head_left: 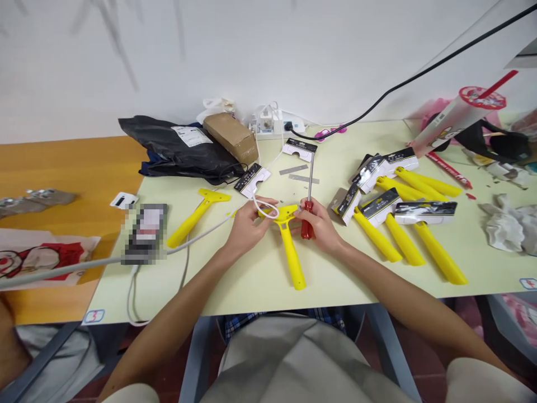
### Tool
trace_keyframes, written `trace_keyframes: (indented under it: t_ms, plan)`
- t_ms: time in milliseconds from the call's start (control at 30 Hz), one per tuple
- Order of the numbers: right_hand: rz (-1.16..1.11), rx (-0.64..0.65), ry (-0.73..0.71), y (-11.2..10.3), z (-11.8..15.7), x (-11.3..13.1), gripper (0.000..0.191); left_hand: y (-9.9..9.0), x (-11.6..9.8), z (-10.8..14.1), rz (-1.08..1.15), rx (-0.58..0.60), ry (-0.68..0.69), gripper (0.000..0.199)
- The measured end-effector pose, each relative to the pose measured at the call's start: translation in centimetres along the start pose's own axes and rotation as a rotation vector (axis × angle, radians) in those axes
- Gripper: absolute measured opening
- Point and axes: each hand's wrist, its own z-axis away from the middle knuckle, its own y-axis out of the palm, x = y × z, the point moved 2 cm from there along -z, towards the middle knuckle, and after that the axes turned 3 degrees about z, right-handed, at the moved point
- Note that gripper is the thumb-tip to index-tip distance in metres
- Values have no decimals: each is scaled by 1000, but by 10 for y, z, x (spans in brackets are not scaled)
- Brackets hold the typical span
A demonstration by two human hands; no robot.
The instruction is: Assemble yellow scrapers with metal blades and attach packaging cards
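Note:
My left hand [247, 224] is closed on the left end of a yellow scraper's head. The scraper [292, 257] has its handle pointing toward me. A white cable loop passes by the left fingers. In my right hand [325, 226] is a screwdriver [307, 221] with a red handle, its shaft pointing away from me. The right fingertips also touch the right end of the scraper head. Another yellow scraper [188, 221] lies to the left. Beyond the hands are two thin metal blades [293, 169] and two black-and-white cardboard sleeves [299, 149].
Several yellow scrapers [436, 252] with cardboard sleeves lie at the right. A tall cup [444, 123] with a red straw stands behind them. A black plastic bag [176, 148], a cardboard box [230, 134] and a power strip [272, 126] line the wall. A phone [146, 232] lies left.

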Motion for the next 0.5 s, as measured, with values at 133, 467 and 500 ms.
trace_keyframes:
  t_ms: [133,467,500]
  plan:
    - [46,2,-28,0,1,0,55,4,3,2,33,20,-43,19]
    - [155,-21,-5,-2,0,7,73,4,4,2,-107,67,311,18]
    - [134,-4,14,-2,0,8,74,3,3,1,-134,85,357,20]
